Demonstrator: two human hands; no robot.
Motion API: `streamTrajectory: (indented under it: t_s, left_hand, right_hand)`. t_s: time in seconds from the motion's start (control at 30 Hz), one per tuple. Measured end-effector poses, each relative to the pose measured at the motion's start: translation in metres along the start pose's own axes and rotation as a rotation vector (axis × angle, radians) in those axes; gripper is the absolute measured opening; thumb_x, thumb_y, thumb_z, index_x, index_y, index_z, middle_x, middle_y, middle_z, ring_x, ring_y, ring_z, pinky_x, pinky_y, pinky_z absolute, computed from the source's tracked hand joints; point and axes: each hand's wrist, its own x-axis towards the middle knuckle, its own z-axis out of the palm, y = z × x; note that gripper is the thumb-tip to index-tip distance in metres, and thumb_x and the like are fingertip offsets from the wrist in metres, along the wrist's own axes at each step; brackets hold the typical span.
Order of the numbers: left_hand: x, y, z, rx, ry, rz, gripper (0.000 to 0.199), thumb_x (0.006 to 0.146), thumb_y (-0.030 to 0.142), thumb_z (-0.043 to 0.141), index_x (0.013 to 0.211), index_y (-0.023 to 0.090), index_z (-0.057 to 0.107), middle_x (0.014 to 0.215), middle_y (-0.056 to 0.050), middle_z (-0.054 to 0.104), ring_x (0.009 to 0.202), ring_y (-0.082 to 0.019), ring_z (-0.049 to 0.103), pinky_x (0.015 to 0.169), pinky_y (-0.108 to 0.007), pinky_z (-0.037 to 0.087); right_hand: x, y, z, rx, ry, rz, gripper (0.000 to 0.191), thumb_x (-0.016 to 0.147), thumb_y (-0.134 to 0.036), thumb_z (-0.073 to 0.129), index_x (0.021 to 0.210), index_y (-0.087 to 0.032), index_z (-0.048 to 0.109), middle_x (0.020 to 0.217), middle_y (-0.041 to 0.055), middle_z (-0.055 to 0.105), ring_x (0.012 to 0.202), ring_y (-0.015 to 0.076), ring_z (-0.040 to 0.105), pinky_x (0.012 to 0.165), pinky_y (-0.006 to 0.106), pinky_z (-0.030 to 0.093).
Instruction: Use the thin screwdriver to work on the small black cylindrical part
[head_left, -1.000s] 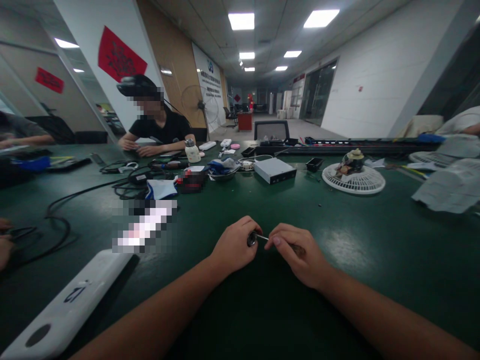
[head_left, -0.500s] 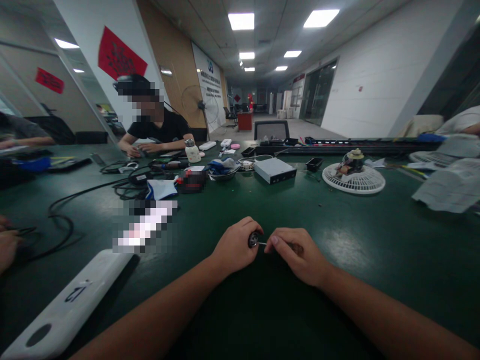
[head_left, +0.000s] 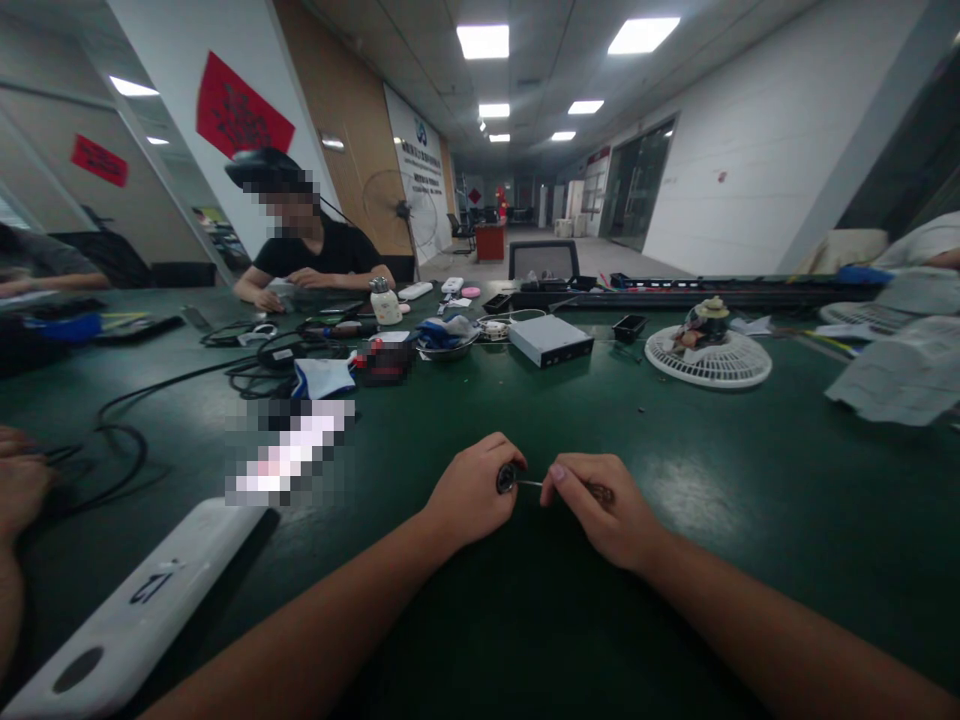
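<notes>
My left hand (head_left: 474, 492) is closed around a small round part (head_left: 506, 479), dark with a shiny metal rim, whose open-looking face is turned to the right. A screwdriver with a brownish handle (head_left: 602, 494) is gripped in my right hand (head_left: 596, 500). Its thin metal shaft (head_left: 530, 484) points left and its tip reaches the round part; whether the tip is inside or only touching, I cannot tell. Both hands are low over the green table (head_left: 570, 410), close together.
Beyond my hands lie a grey drive box (head_left: 551, 343), a white fan grille with a motor (head_left: 707, 357) and a bowl with blue cloth (head_left: 445, 335). A long white device (head_left: 142, 605) is at left, near another person's hand (head_left: 21, 480). A co-worker (head_left: 315, 255) sits across.
My right hand has shifted slightly right with the screwdriver, and more of its shaft shows. My left hand stays put. The other person's hand at the left edge has come further into view.
</notes>
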Motion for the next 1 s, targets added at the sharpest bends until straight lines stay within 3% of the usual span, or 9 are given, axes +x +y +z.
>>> streamTrajectory:
  t_s: [0.1, 0.23, 0.33, 0.5, 0.67, 0.8, 1.0]
  left_hand:
    - [0.0000, -0.0005, 0.0003, 0.007, -0.007, 0.016, 0.023, 0.075, 0.005, 0.055, 0.088, 0.020, 0.065, 0.096, -0.002, 0.062, 0.085, -0.016, 0.060, 0.075, -0.029, 0.048]
    - [-0.0004, -0.0031, 0.0007, -0.016, 0.010, -0.011, 0.022, 0.075, 0.005, 0.056, 0.088, 0.021, 0.066, 0.095, -0.001, 0.063, 0.086, -0.015, 0.060, 0.076, -0.029, 0.048]
    - [-0.0004, -0.0034, 0.0008, -0.020, 0.010, -0.017, 0.023, 0.074, 0.005, 0.057, 0.089, 0.020, 0.066, 0.096, -0.002, 0.063, 0.086, -0.016, 0.060, 0.075, -0.029, 0.048]
    - [0.0001, -0.0003, -0.0005, 0.001, -0.008, 0.011, 0.022, 0.075, 0.005, 0.056, 0.087, 0.020, 0.066, 0.094, -0.002, 0.062, 0.085, -0.016, 0.060, 0.074, -0.028, 0.047]
    - [-0.0001, 0.0002, -0.0007, 0.013, -0.014, 0.007, 0.020, 0.075, 0.007, 0.058, 0.087, 0.020, 0.065, 0.094, -0.002, 0.062, 0.083, -0.016, 0.060, 0.072, -0.028, 0.047]
    - [0.0000, 0.0005, 0.0000, 0.022, -0.020, 0.016, 0.021, 0.075, 0.006, 0.058, 0.088, 0.020, 0.066, 0.095, -0.002, 0.062, 0.084, -0.016, 0.060, 0.074, -0.027, 0.048]
    - [0.0002, 0.0013, -0.0010, 0.008, -0.007, 0.003, 0.019, 0.077, 0.006, 0.057, 0.087, 0.020, 0.066, 0.094, -0.002, 0.062, 0.083, -0.015, 0.060, 0.074, -0.028, 0.048]
  right_hand:
    - [-0.0002, 0.0006, -0.0003, -0.007, 0.049, 0.013, 0.037, 0.102, -0.030, 0.042, 0.078, -0.017, 0.067, 0.067, -0.0005, 0.057, 0.059, 0.0124, 0.053, 0.059, 0.026, 0.037]
    - [0.0005, 0.0013, 0.0011, 0.060, -0.040, -0.036, 0.031, 0.101, -0.030, 0.044, 0.087, -0.017, 0.069, 0.077, 0.0017, 0.062, 0.068, 0.0136, 0.058, 0.064, 0.027, 0.041]
    - [0.0008, 0.0017, 0.0012, 0.058, -0.089, -0.037, 0.034, 0.102, -0.030, 0.042, 0.084, -0.017, 0.069, 0.073, 0.0010, 0.061, 0.066, 0.0134, 0.057, 0.064, 0.027, 0.040]
    - [0.0007, 0.0013, 0.0005, 0.002, 0.016, 0.011, 0.036, 0.102, -0.030, 0.042, 0.080, -0.017, 0.067, 0.068, -0.0008, 0.055, 0.058, 0.0118, 0.051, 0.058, 0.026, 0.037]
    - [0.0006, 0.0000, 0.0021, 0.050, -0.094, -0.048, 0.032, 0.101, -0.029, 0.043, 0.085, -0.018, 0.068, 0.074, 0.0011, 0.061, 0.066, 0.0136, 0.057, 0.064, 0.027, 0.041]
    - [0.0003, 0.0011, 0.0026, -0.034, -0.021, -0.018, 0.037, 0.102, -0.030, 0.042, 0.077, -0.017, 0.066, 0.066, -0.0005, 0.056, 0.058, 0.0124, 0.052, 0.059, 0.027, 0.038]
    - [-0.0012, 0.0011, 0.0042, -0.019, -0.014, -0.045, 0.028, 0.100, -0.028, 0.047, 0.085, -0.018, 0.068, 0.078, 0.0033, 0.065, 0.070, 0.0150, 0.061, 0.065, 0.028, 0.044]
